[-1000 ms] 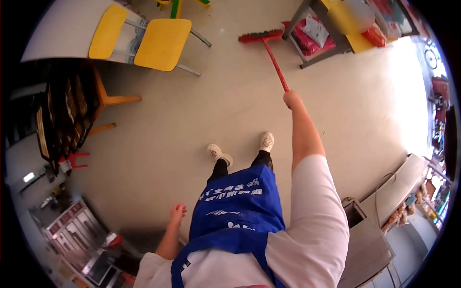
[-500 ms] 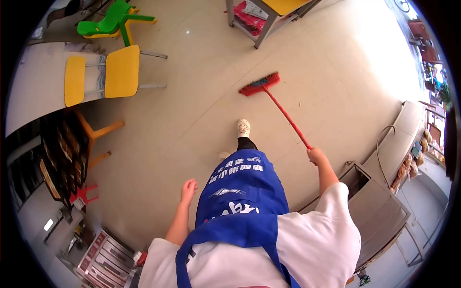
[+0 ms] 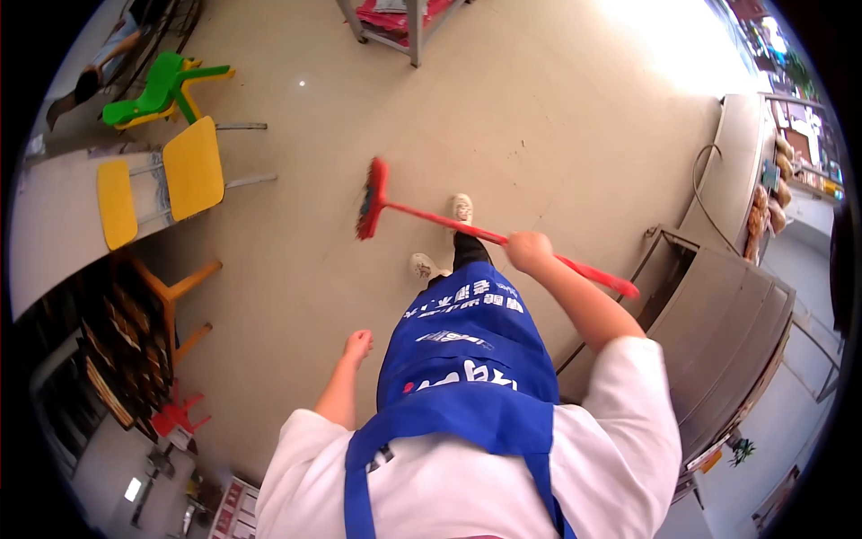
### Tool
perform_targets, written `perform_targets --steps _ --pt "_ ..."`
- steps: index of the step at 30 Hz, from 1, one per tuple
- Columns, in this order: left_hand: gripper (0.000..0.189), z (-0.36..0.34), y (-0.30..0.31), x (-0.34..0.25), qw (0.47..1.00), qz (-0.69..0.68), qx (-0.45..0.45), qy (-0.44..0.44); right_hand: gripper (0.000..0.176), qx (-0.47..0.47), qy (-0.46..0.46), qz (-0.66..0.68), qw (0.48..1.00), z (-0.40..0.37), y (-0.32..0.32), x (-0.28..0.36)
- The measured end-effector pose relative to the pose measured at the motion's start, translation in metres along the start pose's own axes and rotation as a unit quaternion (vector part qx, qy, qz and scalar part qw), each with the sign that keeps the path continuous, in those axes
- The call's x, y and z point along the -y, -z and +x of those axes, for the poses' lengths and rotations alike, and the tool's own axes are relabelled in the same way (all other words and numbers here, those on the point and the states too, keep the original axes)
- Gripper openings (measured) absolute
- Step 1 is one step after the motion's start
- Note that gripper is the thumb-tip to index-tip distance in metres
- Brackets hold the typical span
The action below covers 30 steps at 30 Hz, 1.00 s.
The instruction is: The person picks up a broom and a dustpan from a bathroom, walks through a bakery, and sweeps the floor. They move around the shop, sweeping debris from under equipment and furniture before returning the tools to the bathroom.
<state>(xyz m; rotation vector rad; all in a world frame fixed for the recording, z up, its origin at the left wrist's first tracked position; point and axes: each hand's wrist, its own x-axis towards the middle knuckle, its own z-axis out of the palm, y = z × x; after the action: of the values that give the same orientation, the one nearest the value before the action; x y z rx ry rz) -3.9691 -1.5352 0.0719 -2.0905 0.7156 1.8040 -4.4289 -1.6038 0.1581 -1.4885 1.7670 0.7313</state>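
Note:
A red broom (image 3: 431, 216) crosses in front of me, its handle held in my right hand (image 3: 531, 253). The rear end of the handle sticks out past my wrist to the right. Its bristled head (image 3: 374, 198) is turned on edge to the left, beyond my shoes, with dark bristles facing left. My left hand (image 3: 358, 346) hangs beside the blue apron (image 3: 467, 350), fingers curled in and nothing visible in them. Both of my light shoes (image 3: 461, 208) stand on the beige floor, the right one ahead.
At the left, a yellow chair (image 3: 194, 169) and a green child's chair (image 3: 162, 90) stand near a white table (image 3: 63, 216). A small red stool (image 3: 180, 411) is lower left. Metal cabinets (image 3: 727, 332) line the right. A metal-legged table (image 3: 415, 31) stands ahead. Small debris (image 3: 523, 144) dots the floor.
My right hand has moved left and nearer my body, swinging the broom head left and down from ahead. The handle now lies more crosswise. My left hand stays by the apron.

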Motion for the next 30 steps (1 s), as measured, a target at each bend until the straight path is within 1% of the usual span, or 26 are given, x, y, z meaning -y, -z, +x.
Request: perform_targets --steps 1,3,4,6,9,10,11,12,13,14,15,16,18,20,22,24,25,27,28,29,30 --pt "0.028 -0.009 -0.002 -0.006 1.0 0.017 0.013 -0.001 0.022 0.004 0.037 -0.011 0.999 0.015 0.004 0.012" --pt "0.028 -0.025 -0.004 -0.01 0.997 0.006 -0.021 -0.07 0.018 -0.017 0.045 0.002 0.999 0.064 -0.02 0.027" --pt "0.028 -0.031 -0.002 -0.02 0.994 0.001 -0.04 -0.106 0.017 -0.017 0.051 -0.003 0.999 0.079 -0.015 0.032" --pt "0.028 -0.046 0.003 -0.038 0.992 -0.031 -0.082 -0.09 0.016 -0.005 0.062 -0.011 0.998 0.099 -0.012 0.03" --pt "0.028 -0.055 -0.006 -0.055 0.987 -0.087 -0.128 -0.035 0.015 -0.014 0.033 -0.037 0.999 0.135 -0.024 -0.016" --pt "0.029 -0.059 -0.011 -0.058 0.984 -0.105 -0.143 -0.013 0.017 0.007 0.003 0.015 1.0 0.125 0.001 -0.045" --pt "0.028 -0.063 -0.018 -0.057 0.984 -0.121 -0.128 -0.013 0.02 0.051 -0.022 -0.004 0.998 0.118 0.026 -0.077" --pt "0.027 -0.069 -0.027 -0.054 0.984 -0.139 -0.114 -0.011 0.021 0.07 -0.037 -0.02 0.997 0.124 0.031 -0.119" --pt "0.027 -0.072 -0.037 -0.053 0.982 -0.16 -0.099 -0.014 0.022 0.078 -0.081 -0.02 0.993 0.122 0.05 -0.16" --pt "0.026 -0.077 -0.048 -0.047 0.989 -0.131 -0.074 -0.009 0.023 0.082 -0.109 -0.023 0.99 0.121 0.071 -0.202" --pt "0.025 -0.081 -0.056 -0.042 0.994 -0.101 -0.05 -0.003 0.024 0.064 -0.141 -0.027 0.988 0.125 0.087 -0.245" --pt "0.025 -0.086 -0.063 -0.038 0.997 -0.07 -0.025 0.0 0.025 0.06 -0.172 -0.044 0.982 0.121 0.119 -0.277" --pt "0.024 -0.089 -0.074 -0.039 1.0 0.001 0.013 -0.016 0.022 0.028 -0.218 -0.078 0.972 0.112 0.177 -0.328" --pt "0.024 -0.082 -0.077 -0.05 0.997 0.055 0.022 -0.045 0.02 -0.034 -0.263 -0.101 0.959 0.123 0.212 -0.369" --pt "0.023 -0.068 -0.075 -0.076 0.993 0.081 0.009 -0.083 0.018 -0.098 -0.281 -0.11 0.948 0.128 0.241 -0.386" --pt "0.023 -0.043 -0.067 -0.114 0.985 0.081 -0.025 -0.15 0.017 -0.114 -0.278 -0.138 0.944 0.125 0.254 -0.382" --pt "0.023 -0.028 -0.063 -0.141 0.976 0.069 -0.05 -0.201 0.017 -0.127 -0.284 -0.151 0.938 0.121 0.265 -0.383" --pt "0.023 -0.002 -0.051 -0.207 0.969 0.041 -0.076 -0.233 0.015 -0.15 -0.257 -0.236 0.925 0.129 0.239 -0.389" --pt "0.023 -0.004 -0.042 -0.252 0.982 0.056 -0.054 -0.17 0.015 -0.164 -0.23 -0.237 0.929 0.123 0.229 -0.384" --pt "0.024 -0.006 -0.034 -0.296 0.991 0.074 -0.031 -0.106 0.016 -0.131 -0.223 -0.201 0.945 0.103 0.239 -0.365" --pt "0.025 0.0 -0.031 -0.322 0.993 -0.002 -0.06 -0.105 0.016 -0.138 -0.234 -0.163 0.948 0.092 0.238 -0.362"
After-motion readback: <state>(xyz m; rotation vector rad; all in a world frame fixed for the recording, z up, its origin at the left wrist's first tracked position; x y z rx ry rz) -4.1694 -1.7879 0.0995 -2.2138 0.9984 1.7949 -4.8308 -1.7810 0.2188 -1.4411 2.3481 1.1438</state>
